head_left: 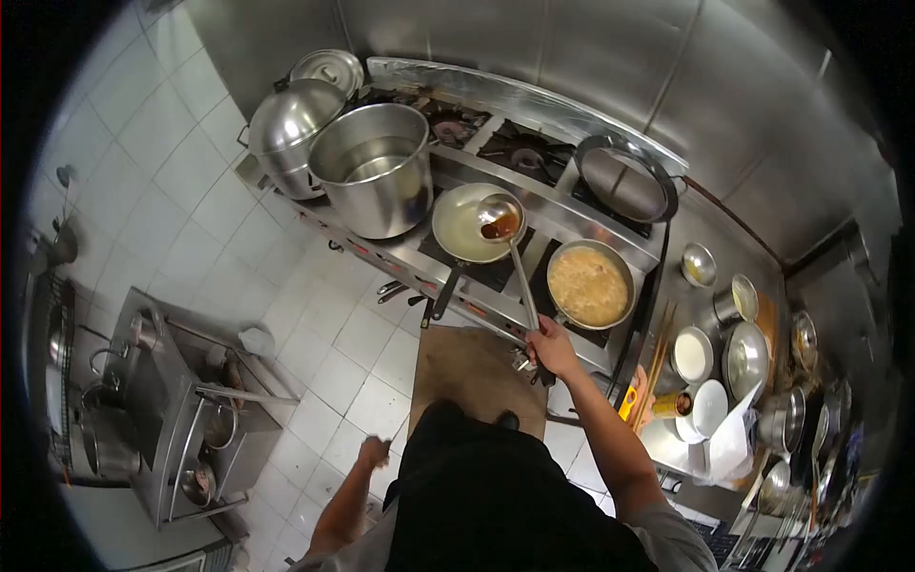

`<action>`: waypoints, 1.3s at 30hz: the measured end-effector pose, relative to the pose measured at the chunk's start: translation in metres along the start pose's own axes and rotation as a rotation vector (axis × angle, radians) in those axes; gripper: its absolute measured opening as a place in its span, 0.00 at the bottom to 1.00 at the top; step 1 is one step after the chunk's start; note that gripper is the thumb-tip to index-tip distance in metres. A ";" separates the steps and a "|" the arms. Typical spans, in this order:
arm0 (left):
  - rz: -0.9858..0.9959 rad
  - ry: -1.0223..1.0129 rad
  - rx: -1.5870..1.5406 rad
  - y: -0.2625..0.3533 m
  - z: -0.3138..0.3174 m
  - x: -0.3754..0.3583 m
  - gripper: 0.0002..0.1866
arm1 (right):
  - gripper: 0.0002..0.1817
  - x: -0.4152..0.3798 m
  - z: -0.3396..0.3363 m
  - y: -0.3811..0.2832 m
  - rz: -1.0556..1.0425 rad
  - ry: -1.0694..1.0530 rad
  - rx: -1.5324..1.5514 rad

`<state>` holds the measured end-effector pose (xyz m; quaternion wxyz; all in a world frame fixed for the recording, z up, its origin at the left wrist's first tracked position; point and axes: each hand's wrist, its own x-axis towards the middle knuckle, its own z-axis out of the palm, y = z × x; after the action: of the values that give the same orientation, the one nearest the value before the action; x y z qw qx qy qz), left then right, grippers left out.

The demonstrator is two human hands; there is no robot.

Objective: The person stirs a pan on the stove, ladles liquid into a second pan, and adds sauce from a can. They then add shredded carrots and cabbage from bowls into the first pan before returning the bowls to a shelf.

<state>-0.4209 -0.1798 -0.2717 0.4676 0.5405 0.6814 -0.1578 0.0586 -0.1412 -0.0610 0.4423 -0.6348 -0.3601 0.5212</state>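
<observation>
My right hand [553, 348] is wrapped round the long handle of a metal ladle [523, 276]. The ladle's bowl, with brown liquid in it, is over a pale-coated frying pan [459, 238] on the front of the stove. The pan's dark handle points toward me. Right of it, a second pan [629, 297] on a burner is full of a yellowish-brown, lumpy food [586, 283]. My left hand [375, 453] hangs low at my side over the tiled floor, fingers curled, with nothing showing in it.
A big open pot [386, 205] and a domed lidded pot [294, 119] stand at the stove's left. A dark ring-shaped pan [667, 181] lies at the back right. Bowls, including one of white liquid [693, 355], crowd the right counter. A steel cart [176, 381] stands left.
</observation>
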 end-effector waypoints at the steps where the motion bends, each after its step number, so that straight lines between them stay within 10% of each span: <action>1: -0.099 -0.056 -0.068 -0.024 0.018 0.009 0.27 | 0.10 0.011 -0.002 0.004 0.000 -0.009 -0.010; 3: -0.243 -0.172 -0.137 -0.048 0.041 0.011 0.26 | 0.16 0.037 -0.007 0.024 -0.391 0.243 -0.649; 6: -0.174 -0.221 -0.098 -0.070 0.047 0.053 0.22 | 0.28 0.058 -0.004 0.024 -0.309 0.295 -0.843; 9: 0.701 -0.103 0.812 -0.063 0.030 0.117 0.24 | 0.31 0.072 0.011 0.022 -0.212 0.348 -0.998; 11: 0.163 -0.229 0.149 0.001 -0.035 0.122 0.24 | 0.31 0.080 0.022 0.028 -0.042 0.228 -0.803; 12: 0.132 -0.184 -0.042 0.024 -0.055 0.133 0.28 | 0.28 0.091 0.026 0.067 -0.372 0.308 -0.766; 15: 0.153 -0.195 -0.423 0.089 -0.109 0.158 0.25 | 0.15 0.079 0.056 0.020 0.241 0.107 0.149; 19: 0.221 -0.255 -0.421 0.175 -0.151 0.154 0.28 | 0.07 0.087 0.060 0.005 0.302 0.017 0.812; 39: 0.333 -0.866 -0.802 0.336 -0.131 0.149 0.22 | 0.33 0.053 0.080 -0.028 -0.212 0.573 -0.826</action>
<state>-0.1821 0.1253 -0.2269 0.8874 0.3083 0.3421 -0.0192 -0.0097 -0.0680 -0.0577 0.2858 -0.8340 -0.4628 0.0930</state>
